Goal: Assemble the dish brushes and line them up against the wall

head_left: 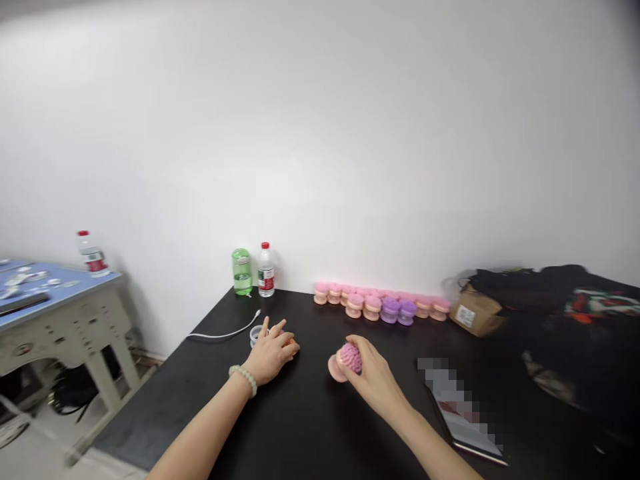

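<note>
1. White wall (310, 147), plain, softly lit (dimmer toward the upper corners).
2. Black surface (165, 393) against it.
3. Blue-topped desk (75, 321), pale-framed, at left.
4. Floor (35, 460), seemingly pale grey, though blurred.

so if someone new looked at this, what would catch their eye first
Probably the pink-topped pieces lined up by the white wall, with two purple ones standing out in front. Then the right hand, nearer the viewer, holding a similar piece tilted sideways.
</note>
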Tool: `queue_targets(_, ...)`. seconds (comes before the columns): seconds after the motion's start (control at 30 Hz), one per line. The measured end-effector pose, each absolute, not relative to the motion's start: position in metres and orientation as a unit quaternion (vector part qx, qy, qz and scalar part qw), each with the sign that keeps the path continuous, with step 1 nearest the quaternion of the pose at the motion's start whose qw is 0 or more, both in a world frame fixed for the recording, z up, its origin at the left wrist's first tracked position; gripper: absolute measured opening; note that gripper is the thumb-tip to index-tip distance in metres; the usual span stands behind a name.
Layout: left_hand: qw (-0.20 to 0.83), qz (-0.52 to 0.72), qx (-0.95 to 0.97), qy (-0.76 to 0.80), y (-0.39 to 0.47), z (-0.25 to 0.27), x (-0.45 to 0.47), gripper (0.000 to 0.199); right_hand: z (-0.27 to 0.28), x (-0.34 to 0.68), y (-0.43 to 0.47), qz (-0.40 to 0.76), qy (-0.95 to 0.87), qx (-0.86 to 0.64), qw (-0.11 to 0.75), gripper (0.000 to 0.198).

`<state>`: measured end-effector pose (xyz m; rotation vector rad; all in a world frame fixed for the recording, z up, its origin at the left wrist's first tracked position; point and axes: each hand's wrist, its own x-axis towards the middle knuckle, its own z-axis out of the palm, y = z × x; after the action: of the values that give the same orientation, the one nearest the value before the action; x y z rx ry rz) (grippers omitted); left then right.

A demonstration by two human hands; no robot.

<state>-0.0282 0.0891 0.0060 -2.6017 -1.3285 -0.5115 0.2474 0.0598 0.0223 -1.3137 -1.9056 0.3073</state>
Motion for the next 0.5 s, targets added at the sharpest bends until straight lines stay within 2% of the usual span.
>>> queue_targets(0.23, 0.013, -0.233, -0.840, -0.489, 0.070, 0.017, -0.025, 0.039, 0.009, 0.214, 0.073, 0.237, -0.701, -0.500, 0.450, 0.039)
queue_targets(0.43, -0.120, -0.301, -0.827, -0.459, 0.064, 0.032, 0.023, 0.061, -0.004, 0.203, 0.073, 0.302, -0.654, -0.468, 0.512, 0.044)
queue_targets(0.5, -0.148, -0.318, -0.814, -0.463, 0.062, 0.032, 0.037, 0.062, -0.006, 0.207, 0.070, 0.333, -0.640, -0.446, 0.530, 0.047)
